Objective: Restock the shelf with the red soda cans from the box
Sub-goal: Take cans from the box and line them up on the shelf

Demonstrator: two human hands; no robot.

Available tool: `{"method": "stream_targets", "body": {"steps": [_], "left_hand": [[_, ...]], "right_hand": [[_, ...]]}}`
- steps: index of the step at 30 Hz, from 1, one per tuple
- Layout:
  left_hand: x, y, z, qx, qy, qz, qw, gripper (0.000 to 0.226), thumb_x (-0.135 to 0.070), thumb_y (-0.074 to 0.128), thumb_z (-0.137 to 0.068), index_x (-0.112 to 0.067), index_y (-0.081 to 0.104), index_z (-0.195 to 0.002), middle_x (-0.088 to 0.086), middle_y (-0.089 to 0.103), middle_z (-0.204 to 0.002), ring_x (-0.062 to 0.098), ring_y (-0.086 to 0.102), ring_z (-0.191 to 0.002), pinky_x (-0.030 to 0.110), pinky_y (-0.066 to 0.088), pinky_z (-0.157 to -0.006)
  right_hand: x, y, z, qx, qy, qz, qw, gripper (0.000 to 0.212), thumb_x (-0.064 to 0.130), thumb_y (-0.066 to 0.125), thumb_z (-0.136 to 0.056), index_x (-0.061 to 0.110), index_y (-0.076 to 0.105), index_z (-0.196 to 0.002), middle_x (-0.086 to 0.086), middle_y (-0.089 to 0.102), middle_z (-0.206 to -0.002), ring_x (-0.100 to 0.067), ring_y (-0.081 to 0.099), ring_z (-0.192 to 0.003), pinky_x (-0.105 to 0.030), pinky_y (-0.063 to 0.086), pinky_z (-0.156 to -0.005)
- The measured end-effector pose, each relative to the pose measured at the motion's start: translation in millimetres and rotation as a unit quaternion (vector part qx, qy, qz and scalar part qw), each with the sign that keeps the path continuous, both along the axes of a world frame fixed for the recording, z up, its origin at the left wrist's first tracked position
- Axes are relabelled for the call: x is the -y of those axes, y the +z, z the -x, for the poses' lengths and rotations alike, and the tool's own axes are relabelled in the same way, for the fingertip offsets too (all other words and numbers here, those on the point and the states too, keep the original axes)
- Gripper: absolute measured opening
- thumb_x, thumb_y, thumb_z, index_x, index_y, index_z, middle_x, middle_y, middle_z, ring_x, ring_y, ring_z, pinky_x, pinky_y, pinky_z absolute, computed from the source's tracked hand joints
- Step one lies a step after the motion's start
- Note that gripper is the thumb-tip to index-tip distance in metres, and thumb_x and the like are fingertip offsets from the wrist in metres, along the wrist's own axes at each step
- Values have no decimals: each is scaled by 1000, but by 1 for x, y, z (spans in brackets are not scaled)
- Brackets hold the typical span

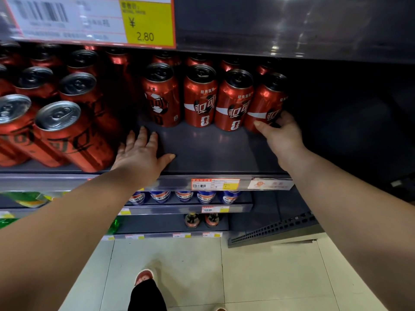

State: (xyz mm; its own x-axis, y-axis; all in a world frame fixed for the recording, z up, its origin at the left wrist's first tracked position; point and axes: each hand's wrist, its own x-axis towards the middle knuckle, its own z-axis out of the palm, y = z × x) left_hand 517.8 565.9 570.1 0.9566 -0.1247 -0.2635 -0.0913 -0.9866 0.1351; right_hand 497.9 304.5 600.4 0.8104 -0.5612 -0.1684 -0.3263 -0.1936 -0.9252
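The shelf (pixel 202 149) is half filled. Four red soda cans (pixel 201 95) are lined up at its back. The rightmost can (pixel 263 102) is gripped by the right hand (pixel 280 133); the left hand (pixel 141 151) is spread flat on bare shelf (empty). The can should be nudged flush, label forward.

- The yellow price tag (pixel 148 22) on the rail of the upper shelf carries a "¥" sign and below it the number "2.80"; the small line above the sign is too blurred to read.
- The white label (pixel 67 17) beside it shows a barcode; its print is illegible.
- The red soda cans (pixel 201 96) standing on the shelf carry white Chinese characters "可口" across a dark emblem, with "经典美味" in small white print near the top.
- The taller red cans (pixel 67 135) on the left bear large dark script, "可口".
- The orange shelf label (pixel 215 184) below has a barcode, its text too small to read.
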Motion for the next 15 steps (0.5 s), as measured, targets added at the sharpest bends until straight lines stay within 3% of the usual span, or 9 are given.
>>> {"method": "stream_targets", "body": {"steps": [4,11,15], "left_hand": [[0,1,0,0,1,5,1000,76,-59,31,-91,-18,7,-151,7,-4,-160,29,-5,-146,45,3,-118],[4,11,0,-18,6,-4,1000,76,-58,36,-91,-18,11,-150,7,1,-160,29,1,-146,45,11,-117],[7,33,7,-28,11,-11,999,66,-56,41,-90,-17,32,-143,11,29,-151,32,28,-138,46,24,-112]], "right_hand": [[-4,8,8,4,4,12,1000,68,18,67,-85,16,33,-143,-4,45,-142,-21,44,-130,-24,33,-89],[-15,26,52,-14,54,86,995,69,26,69,-83,16,34,-142,-6,42,-142,-21,45,-128,-23,35,-95],[-23,45,90,-32,127,131,983,67,32,71,-80,18,41,-138,-6,46,-138,-22,49,-124,-36,41,-105]]}}
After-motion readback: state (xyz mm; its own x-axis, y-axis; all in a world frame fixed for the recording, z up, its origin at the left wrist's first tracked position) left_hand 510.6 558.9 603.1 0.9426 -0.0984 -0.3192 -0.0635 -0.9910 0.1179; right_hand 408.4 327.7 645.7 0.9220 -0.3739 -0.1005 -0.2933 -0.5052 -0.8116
